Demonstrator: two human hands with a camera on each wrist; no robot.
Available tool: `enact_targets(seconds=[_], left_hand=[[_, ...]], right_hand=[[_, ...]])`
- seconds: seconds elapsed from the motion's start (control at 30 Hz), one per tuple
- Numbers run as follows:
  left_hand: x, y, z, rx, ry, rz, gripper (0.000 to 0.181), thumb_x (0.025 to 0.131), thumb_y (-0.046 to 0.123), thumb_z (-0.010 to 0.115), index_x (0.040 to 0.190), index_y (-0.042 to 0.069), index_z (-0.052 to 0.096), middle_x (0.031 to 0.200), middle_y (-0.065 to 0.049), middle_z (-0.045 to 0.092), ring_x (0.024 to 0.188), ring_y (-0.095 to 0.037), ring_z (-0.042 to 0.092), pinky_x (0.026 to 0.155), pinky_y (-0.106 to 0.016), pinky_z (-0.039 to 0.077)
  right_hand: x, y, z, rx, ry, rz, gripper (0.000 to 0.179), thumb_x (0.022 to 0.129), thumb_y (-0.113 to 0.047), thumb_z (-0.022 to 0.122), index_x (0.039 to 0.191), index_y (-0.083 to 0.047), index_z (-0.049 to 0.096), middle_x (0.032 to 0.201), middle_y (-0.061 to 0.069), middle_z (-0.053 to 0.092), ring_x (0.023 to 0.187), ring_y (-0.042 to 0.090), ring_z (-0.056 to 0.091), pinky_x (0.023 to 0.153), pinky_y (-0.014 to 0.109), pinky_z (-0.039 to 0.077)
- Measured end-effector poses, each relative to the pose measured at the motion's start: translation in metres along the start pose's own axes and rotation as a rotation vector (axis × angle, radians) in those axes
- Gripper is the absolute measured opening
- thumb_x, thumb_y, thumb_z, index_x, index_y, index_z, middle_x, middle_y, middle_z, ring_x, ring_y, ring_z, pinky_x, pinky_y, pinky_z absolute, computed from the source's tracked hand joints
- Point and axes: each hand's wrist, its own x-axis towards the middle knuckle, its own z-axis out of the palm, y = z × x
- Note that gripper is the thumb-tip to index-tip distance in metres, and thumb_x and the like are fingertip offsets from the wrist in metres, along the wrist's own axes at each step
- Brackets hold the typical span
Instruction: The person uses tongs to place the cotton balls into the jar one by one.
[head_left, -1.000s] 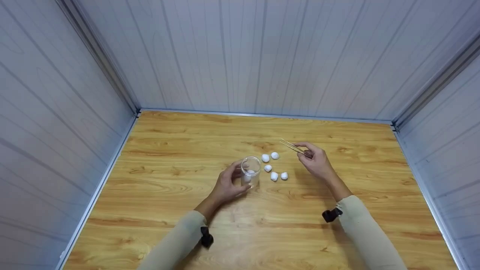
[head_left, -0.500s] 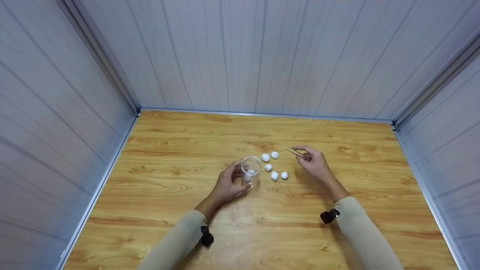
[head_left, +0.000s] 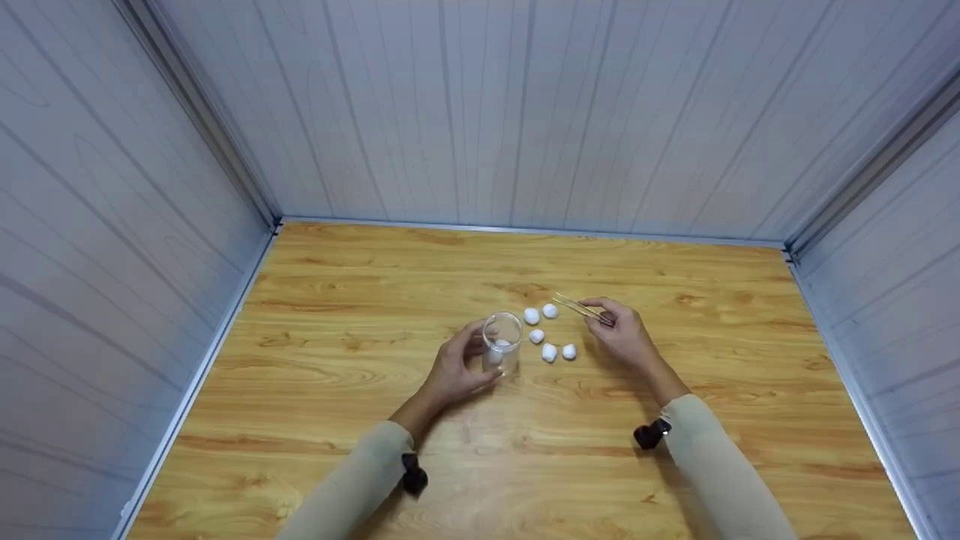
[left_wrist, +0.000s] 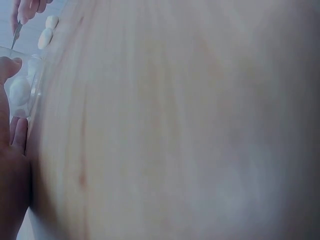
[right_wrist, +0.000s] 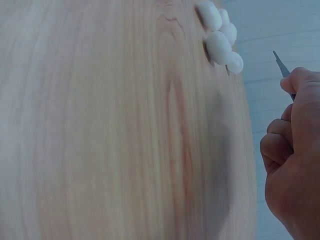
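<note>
My left hand point(head_left: 455, 370) curls its fingers and thumb round an upright clear glass jar point(head_left: 511, 360). White cotton balls point(left_wrist: 20, 91) show through the jar's wall in the left wrist view. To the right, my right hand point(head_left: 627, 335) pinches a pair of metal tweezers point(head_left: 574, 305) between thumb and fingers. The tips point left, parted, with nothing between them, and reach close to the farthest-right of the back cotton balls point(head_left: 550, 310). Several loose cotton balls point(right_wrist: 218, 47) lie in a loose cluster between the jar and the right hand.
All of this is on a wood-grain table point(head_left: 337, 330). Pale panel walls point(head_left: 480, 112) rise along the back and both sides, with a metal trim strip at their foot. A black device point(head_left: 651, 433) is strapped at the right sleeve, another black device point(head_left: 414, 475) at the left.
The right hand has moved left and slightly toward the person, carrying the tweezers nearer to the back cotton balls. The left hand, jar and loose cotton balls have stayed in place.
</note>
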Motion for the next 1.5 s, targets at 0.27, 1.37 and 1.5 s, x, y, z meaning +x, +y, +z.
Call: enact_targets(seconds=[0.27, 1.37, 1.5], left_hand=[[0.000, -0.014, 0.004, -0.012, 0.021, 0.070, 0.079, 0.089, 0.009, 0.091, 0.159, 0.007, 0.055, 0.142, -0.021, 0.074, 0.122, -0.036, 0.079, 0.103, -0.038, 0.071], [-0.002, 0.013, 0.001, -0.033, -0.009, -0.077, 0.081, 0.088, 0.005, 0.093, 0.159, 0.003, 0.055, 0.145, -0.020, 0.073, 0.130, -0.042, 0.076, 0.113, -0.047, 0.067], [-0.003, 0.011, 0.001, -0.030, -0.007, -0.079, 0.081, 0.088, 0.004, 0.093, 0.159, 0.003, 0.055, 0.145, -0.020, 0.074, 0.130, -0.042, 0.076, 0.113, -0.048, 0.067]], right_hand=[[-0.002, 0.006, 0.007, -0.052, -0.030, 0.020, 0.025, 0.107, -0.007, 0.074, 0.131, -0.007, 0.081, 0.077, 0.005, 0.067, 0.056, -0.002, 0.037, 0.057, 0.018, 0.038], [-0.005, 0.007, 0.007, -0.189, -0.136, 0.063, 0.027, 0.113, -0.014, 0.067, 0.137, -0.005, 0.075, 0.130, 0.026, 0.081, 0.096, 0.025, 0.076, 0.081, 0.033, 0.054], [-0.006, 0.007, 0.007, -0.191, -0.144, 0.063, 0.027, 0.113, -0.015, 0.067, 0.137, -0.005, 0.075, 0.137, 0.027, 0.078, 0.112, 0.034, 0.079, 0.087, 0.037, 0.057]])
